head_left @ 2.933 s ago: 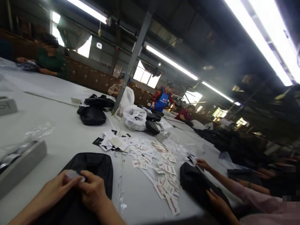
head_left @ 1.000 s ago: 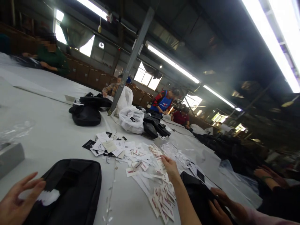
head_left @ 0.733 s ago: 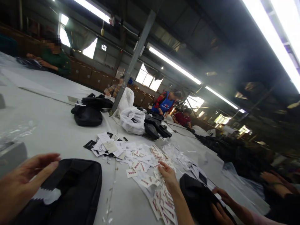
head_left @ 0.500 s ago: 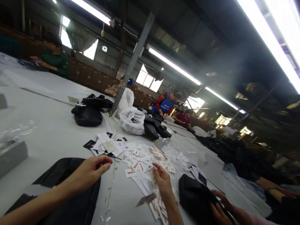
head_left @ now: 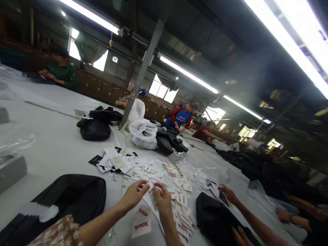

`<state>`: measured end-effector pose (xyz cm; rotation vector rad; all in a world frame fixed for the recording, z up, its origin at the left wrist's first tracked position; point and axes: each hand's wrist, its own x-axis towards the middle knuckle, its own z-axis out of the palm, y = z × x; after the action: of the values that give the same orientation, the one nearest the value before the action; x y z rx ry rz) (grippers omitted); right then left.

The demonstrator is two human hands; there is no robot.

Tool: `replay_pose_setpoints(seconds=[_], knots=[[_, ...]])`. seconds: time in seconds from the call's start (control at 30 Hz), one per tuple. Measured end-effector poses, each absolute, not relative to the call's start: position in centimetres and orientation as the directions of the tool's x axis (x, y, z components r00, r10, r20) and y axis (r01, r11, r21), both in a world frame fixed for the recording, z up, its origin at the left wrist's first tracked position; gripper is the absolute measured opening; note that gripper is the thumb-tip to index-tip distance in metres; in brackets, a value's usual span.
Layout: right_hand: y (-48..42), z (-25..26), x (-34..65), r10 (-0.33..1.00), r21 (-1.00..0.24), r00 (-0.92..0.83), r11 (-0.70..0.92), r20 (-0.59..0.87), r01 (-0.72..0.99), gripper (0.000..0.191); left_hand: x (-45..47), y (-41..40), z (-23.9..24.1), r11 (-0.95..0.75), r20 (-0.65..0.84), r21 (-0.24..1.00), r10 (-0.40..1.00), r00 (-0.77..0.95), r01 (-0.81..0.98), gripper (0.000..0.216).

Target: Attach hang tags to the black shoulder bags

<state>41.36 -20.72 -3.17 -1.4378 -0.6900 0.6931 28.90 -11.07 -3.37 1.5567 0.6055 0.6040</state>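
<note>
One printed label (head_left: 150,185) is pinched between the fingertips of the left hand (head_left: 134,195) and the right hand (head_left: 163,201), apparently so that it is steadied from both sides. It is held over the table (head_left: 64,153), beside the label heap (head_left: 180,201); its long axis is hidden by the fingers. Below, a label strip (head_left: 141,223) is pointed lengthwise toward the near side. The black bag (head_left: 84,193) is laid flat, presumably to free both hands.

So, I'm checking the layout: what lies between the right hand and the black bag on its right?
A heap of printed labels, in the head view.
</note>
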Motion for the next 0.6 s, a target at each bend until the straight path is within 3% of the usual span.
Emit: replay_pose_setpoints(seconds=[0.13,0.3,0.47,0.6], knots=[[-20.2,-4.4,41.0,0.810,-0.999,0.584,0.031,0.045,0.034,0.041,30.5,-9.7,-2.9,-0.049,0.042,0.999,0.679,0.733,-0.012,0.039],[-19.6,-4.9,41.1,0.781,-0.997,0.620,0.059,0.072,0.041,0.042,32.5,-9.4,-4.0,0.010,-0.055,0.998,0.725,0.687,0.069,0.012],[-20.3,-5.0,42.9,0.742,-0.994,0.664,0.027,0.090,0.105,0.039,33.9,-8.6,-5.4,0.069,-0.164,0.980,0.809,0.564,0.186,0.012],[-20.8,-3.6,44.5,0.646,-0.966,0.742,-0.025,0.180,0.256,0.028,33.4,-7.1,-6.0,0.102,-0.228,0.949,0.876,0.425,0.299,0.020]])
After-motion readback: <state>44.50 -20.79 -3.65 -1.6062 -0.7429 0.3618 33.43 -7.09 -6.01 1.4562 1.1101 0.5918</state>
